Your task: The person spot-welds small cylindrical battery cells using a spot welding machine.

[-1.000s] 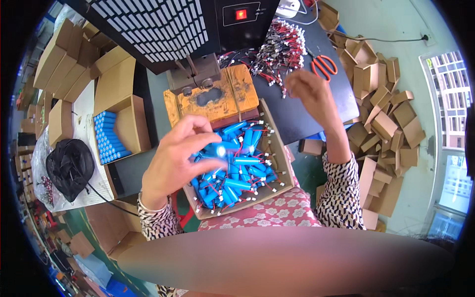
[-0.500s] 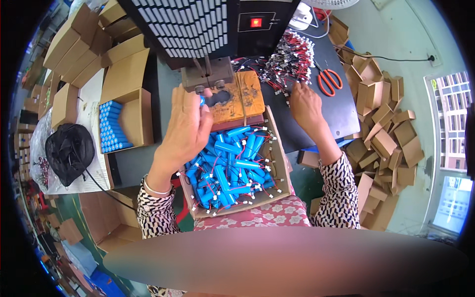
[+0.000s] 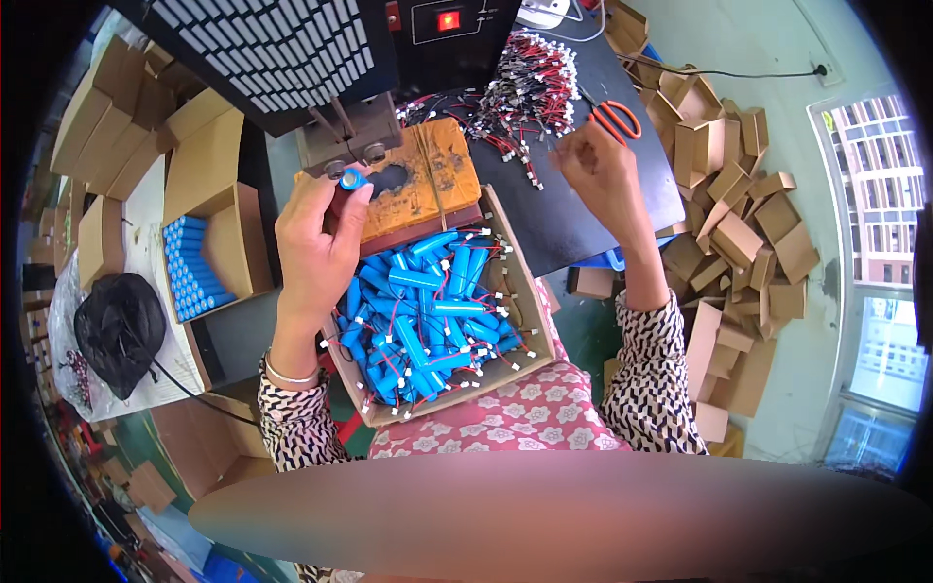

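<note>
My left hand (image 3: 319, 243) grips a blue cylindrical battery cell (image 3: 352, 180) between thumb and fingers, its round metal end facing up. The cell is just below the metal electrode head (image 3: 348, 138) of a black machine, beside an orange-topped block (image 3: 432, 175). Over the dark table, my right hand (image 3: 598, 165) has its fingertips pinched together; whatever they hold is too small to make out. Near it lies a heap of red and black wire leads (image 3: 535, 87) with white plugs. Below the block, blue cells (image 3: 418, 321) with leads fill a cardboard tray (image 3: 528, 301).
Orange-handled scissors (image 3: 617, 121) lie right of the lead heap. At left, an open carton (image 3: 255, 238) holds stacked blue cells (image 3: 194, 267), with a black bag (image 3: 121, 335) farther left. Many small cardboard boxes (image 3: 734, 238) pile up at right. A red switch (image 3: 448, 21) glows on the machine.
The whole view has shifted. My left hand has turned the cell so its end faces up. My right hand has lifted off the lead heap, fingertips pinched.
</note>
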Available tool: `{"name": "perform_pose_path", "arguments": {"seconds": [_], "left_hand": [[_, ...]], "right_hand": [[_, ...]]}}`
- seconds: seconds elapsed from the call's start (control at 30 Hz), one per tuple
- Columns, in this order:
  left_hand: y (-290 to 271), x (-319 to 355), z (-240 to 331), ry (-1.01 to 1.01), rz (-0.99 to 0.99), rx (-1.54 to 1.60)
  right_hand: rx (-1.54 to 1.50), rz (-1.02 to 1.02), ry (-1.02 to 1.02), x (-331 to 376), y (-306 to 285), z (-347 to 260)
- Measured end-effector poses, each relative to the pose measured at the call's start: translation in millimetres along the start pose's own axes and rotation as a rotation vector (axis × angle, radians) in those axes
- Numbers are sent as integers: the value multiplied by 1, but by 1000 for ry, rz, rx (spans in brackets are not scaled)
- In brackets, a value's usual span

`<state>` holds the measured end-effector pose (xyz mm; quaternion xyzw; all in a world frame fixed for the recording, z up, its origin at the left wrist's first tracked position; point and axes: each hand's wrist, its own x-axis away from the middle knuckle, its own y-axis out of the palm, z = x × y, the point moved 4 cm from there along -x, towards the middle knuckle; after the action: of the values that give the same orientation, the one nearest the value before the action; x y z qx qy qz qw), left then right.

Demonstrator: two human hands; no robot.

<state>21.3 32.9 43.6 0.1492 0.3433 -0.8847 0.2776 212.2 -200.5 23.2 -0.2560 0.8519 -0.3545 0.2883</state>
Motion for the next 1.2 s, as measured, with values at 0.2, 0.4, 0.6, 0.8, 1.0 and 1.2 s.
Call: {"name": "perform_pose_path", "arguments": {"seconds": [0.2, 0.4, 0.6, 0.8, 1.0, 1.2], "left_hand": [[5, -12, 16, -94, -52, -40], [5, -10, 17, 43, 16, -59], [11, -10, 19, 146, 64, -31], [3, -10, 23, 108, 74, -64], [7, -10, 22, 79, 41, -73], [12, -16, 21, 10, 16, -34]], "right_hand": [[-840, -198, 182, -11, 19, -45], [-505, -286, -123, -20, 20, -119], [-750, -289, -38, -31, 50, -124], [-737, -323, 42, -40, 55, -130], [-764, -306, 9, -43, 58, -126], [-525, -297, -130, -47, 42, -122]]}}
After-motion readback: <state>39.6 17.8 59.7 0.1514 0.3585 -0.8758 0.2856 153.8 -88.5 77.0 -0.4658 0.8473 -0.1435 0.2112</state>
